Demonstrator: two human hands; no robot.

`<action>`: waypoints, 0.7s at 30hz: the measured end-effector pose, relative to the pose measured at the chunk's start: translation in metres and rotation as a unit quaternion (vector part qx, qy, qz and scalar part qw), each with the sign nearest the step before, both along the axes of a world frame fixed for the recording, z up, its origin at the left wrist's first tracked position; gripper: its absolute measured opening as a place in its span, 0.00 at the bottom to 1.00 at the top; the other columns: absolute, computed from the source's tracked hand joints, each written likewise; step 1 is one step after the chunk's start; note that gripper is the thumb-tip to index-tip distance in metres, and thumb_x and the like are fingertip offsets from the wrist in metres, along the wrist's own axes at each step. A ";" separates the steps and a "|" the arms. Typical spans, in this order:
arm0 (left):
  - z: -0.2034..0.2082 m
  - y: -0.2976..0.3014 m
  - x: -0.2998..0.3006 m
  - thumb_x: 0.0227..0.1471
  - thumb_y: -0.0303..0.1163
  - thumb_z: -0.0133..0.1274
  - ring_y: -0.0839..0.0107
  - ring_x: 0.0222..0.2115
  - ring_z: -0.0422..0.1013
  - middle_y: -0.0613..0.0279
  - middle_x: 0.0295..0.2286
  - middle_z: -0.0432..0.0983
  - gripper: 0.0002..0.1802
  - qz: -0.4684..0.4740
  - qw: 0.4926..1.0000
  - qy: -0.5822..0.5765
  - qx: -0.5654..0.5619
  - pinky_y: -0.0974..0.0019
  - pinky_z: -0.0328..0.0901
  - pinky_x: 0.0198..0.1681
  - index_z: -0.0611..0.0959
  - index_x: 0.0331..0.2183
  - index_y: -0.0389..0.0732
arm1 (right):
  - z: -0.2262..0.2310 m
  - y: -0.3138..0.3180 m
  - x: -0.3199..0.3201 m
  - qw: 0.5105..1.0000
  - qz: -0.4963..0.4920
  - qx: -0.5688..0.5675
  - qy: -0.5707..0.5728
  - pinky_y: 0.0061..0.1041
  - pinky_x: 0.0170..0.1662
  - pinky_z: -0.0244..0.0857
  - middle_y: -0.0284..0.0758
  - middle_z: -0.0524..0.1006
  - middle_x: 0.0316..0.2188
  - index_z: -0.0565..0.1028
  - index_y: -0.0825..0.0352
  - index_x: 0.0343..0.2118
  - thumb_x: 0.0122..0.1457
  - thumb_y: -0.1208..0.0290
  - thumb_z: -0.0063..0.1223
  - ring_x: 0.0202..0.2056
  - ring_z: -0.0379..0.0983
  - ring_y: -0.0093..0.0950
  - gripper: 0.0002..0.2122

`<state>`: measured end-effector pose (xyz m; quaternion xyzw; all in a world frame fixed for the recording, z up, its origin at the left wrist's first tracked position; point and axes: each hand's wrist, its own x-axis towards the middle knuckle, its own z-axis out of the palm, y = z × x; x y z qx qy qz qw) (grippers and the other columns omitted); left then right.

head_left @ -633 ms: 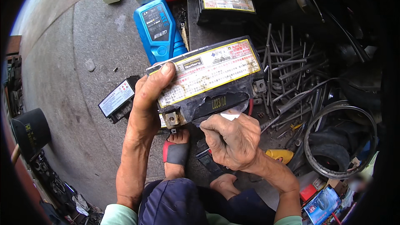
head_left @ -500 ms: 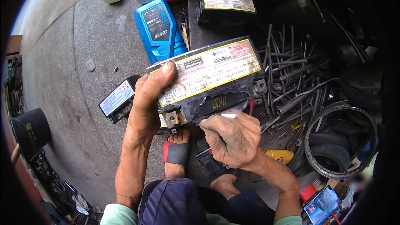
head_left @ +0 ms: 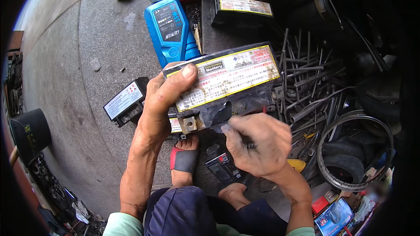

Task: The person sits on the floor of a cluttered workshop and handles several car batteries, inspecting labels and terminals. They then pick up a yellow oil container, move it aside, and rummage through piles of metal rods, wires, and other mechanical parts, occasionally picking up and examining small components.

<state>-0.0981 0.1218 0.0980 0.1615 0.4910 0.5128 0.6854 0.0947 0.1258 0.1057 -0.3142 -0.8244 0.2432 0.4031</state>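
My left hand (head_left: 162,91) grips the left end of a motorcycle battery (head_left: 236,73), thumb across its yellow-edged label. The black battery is scuffed and held tilted above my feet, a metal terminal (head_left: 190,124) showing at its lower left corner. Along its near side the thin plastic covering (head_left: 222,112) is torn and lifted. My right hand (head_left: 263,145) is just below that torn part, thumb and fingers pinched together and slightly smeared by motion. Whatever lies between those fingertips is too small to make out.
Around me are a blue oil bottle (head_left: 168,28), a battery with a white label (head_left: 124,102), another at the back (head_left: 241,9) and a small one by my feet (head_left: 224,168). Thin metal rods (head_left: 306,72) and a wheel rim (head_left: 323,148) lie to the right.
My right hand has shifted a little right and down, and the clear film and whitish scrap by its fingers no longer show. The battery has moved slightly right in view.
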 end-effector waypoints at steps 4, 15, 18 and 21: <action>-0.002 -0.003 0.001 0.50 0.50 0.57 0.69 0.36 0.75 0.50 0.38 0.78 0.34 0.011 1.000 0.018 -0.007 0.68 0.70 0.43 0.76 0.46 0.28 | 0.017 0.012 0.011 0.993 -0.044 -0.076 -0.072 0.17 0.22 0.65 0.29 0.77 0.16 0.72 0.74 0.45 0.41 0.74 0.73 0.17 0.73 0.20 0.27; -0.001 -0.002 0.001 0.51 0.50 0.56 0.68 0.36 0.77 0.49 0.38 0.78 0.34 0.005 1.000 0.011 0.007 0.66 0.71 0.43 0.76 0.46 0.28 | 0.015 0.001 0.008 0.989 -0.084 -0.093 -0.079 0.22 0.18 0.64 0.30 0.74 0.18 0.75 0.70 0.41 0.43 0.77 0.70 0.16 0.73 0.23 0.20; 0.000 -0.004 0.002 0.51 0.51 0.56 0.68 0.36 0.77 0.50 0.38 0.79 0.34 0.014 1.000 0.016 0.001 0.66 0.71 0.43 0.76 0.46 0.28 | 0.021 0.003 0.014 0.982 -0.098 -0.130 -0.099 0.23 0.18 0.65 0.30 0.74 0.16 0.75 0.70 0.41 0.43 0.76 0.70 0.15 0.73 0.22 0.20; 0.000 -0.004 0.005 0.51 0.51 0.56 0.68 0.36 0.77 0.50 0.38 0.79 0.34 0.010 1.000 -0.001 -0.005 0.66 0.71 0.43 0.77 0.46 0.28 | 0.017 0.002 0.010 0.992 -0.062 -0.073 -0.088 0.20 0.20 0.65 0.31 0.74 0.16 0.76 0.71 0.38 0.42 0.84 0.65 0.16 0.72 0.23 0.16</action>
